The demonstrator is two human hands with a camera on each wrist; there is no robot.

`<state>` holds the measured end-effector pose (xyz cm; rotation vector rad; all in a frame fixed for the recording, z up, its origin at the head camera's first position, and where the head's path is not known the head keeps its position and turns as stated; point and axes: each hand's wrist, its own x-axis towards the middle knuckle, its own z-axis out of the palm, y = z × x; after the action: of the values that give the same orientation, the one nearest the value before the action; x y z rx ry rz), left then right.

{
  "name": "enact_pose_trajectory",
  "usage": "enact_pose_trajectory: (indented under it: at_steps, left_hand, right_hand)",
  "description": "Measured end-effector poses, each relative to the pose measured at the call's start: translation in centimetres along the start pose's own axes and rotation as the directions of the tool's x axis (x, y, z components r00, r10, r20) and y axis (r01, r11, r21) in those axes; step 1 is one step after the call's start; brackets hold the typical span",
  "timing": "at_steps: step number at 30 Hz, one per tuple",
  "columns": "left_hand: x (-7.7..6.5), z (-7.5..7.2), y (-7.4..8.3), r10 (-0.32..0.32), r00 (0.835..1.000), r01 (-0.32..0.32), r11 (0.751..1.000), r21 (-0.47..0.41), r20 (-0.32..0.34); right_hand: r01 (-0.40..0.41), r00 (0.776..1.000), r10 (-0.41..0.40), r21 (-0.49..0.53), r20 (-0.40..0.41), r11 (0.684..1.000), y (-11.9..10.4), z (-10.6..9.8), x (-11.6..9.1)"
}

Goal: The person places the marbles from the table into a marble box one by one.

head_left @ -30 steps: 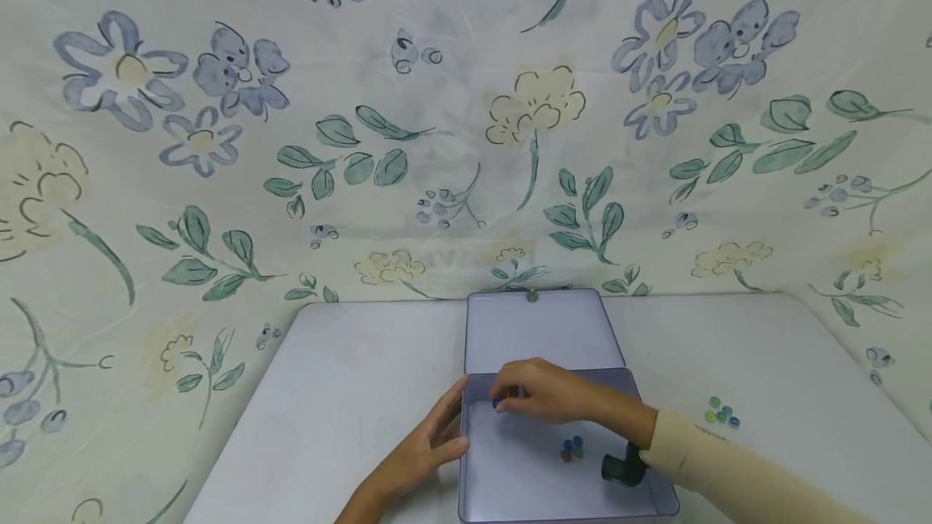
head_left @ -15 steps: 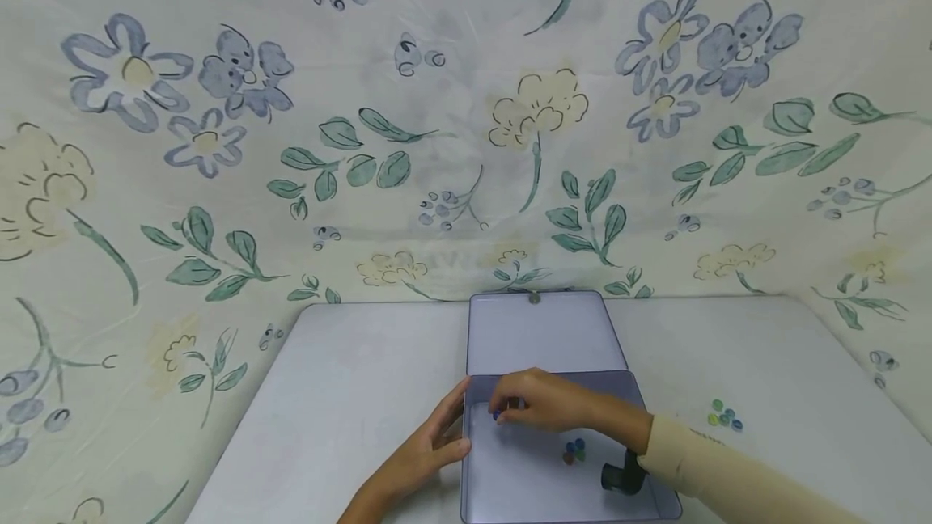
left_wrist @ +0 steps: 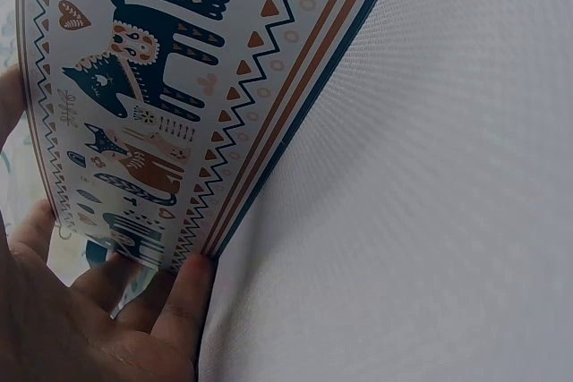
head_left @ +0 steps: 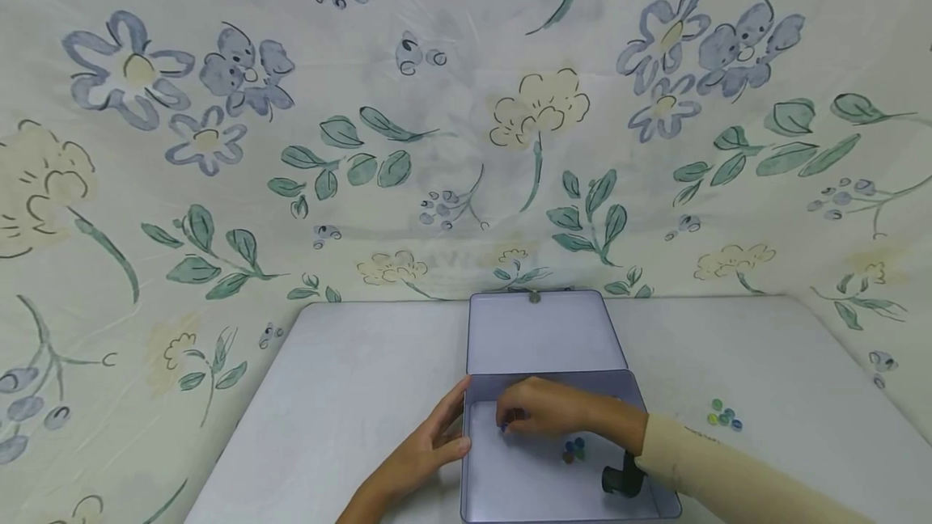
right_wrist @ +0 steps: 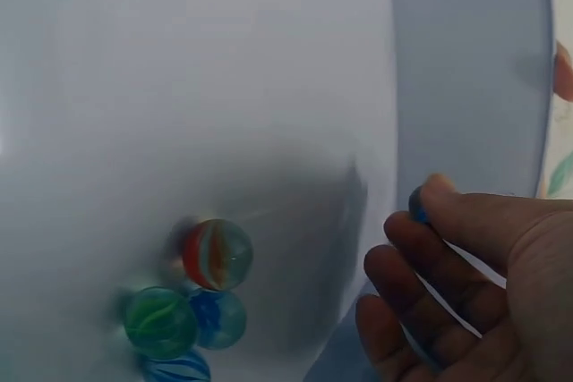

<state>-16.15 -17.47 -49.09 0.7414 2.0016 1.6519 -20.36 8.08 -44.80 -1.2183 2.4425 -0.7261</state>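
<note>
Over the left part of an open tin box [head_left: 575, 500], my right hand [head_left: 546, 408] pinches a blue marble [right_wrist: 418, 206] between thumb and fingertip. On the box floor lies a small cluster of glass marbles: a red-striped marble [right_wrist: 218, 255], a green marble [right_wrist: 161, 322] and two blue marbles beside them. My left hand [head_left: 425, 447] rests its extended fingers against the box's left side. In the left wrist view, those fingertips touch the box's outer wall [left_wrist: 143, 114], printed with a horse, a fox and zigzag borders.
The box's lid [head_left: 542, 334] lies folded back behind it. To the right, several green, yellow and blue marbles [head_left: 723, 416] sit on the white table [head_left: 364, 362]. A black camera mount [head_left: 622, 479] hangs under my right wrist. Floral cloth [head_left: 437, 144] walls the back and sides.
My right hand has moved a little toward me and slightly right inside the box, still pinching the blue marble. The left hand stays against the box's side.
</note>
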Motion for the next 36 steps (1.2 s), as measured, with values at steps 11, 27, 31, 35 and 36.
enact_pose_trajectory:
  at_steps: [11, 27, 31, 35, 36]
  left_hand:
    - [-0.01, 0.0, 0.31, -0.046, 0.999, 0.046, 0.999, 0.006, -0.025]
    - [-0.06, 0.11, -0.11, -0.015, 1.0, 0.015, 1.0, -0.022, 0.016]
    - [-0.11, 0.07, -0.12, -0.014, 1.0, 0.015, 1.0, -0.021, 0.015]
    - [-0.18, 0.08, -0.09, -0.012, 1.0, 0.013, 1.0, -0.021, 0.018]
    - [-0.19, 0.07, -0.09, -0.012, 1.0, 0.012, 1.0, -0.019, 0.016]
  right_hand:
    - [-0.036, 0.998, 0.037, -0.033, 0.042, 0.999, -0.15, 0.18, 0.08]
    - [-0.01, 0.998, 0.014, -0.07, 0.057, 0.998, -0.35, 0.72, -0.15]
    - [-0.005, 0.999, 0.009, -0.089, 0.049, 0.996, -0.41, 0.8, -0.17]
    - [-0.003, 0.999, 0.008, -0.102, 0.049, 0.995, -0.45, 0.89, -0.14]
    - [-0.005, 0.999, 0.01, -0.103, 0.05, 0.995, -0.47, 0.88, -0.11]
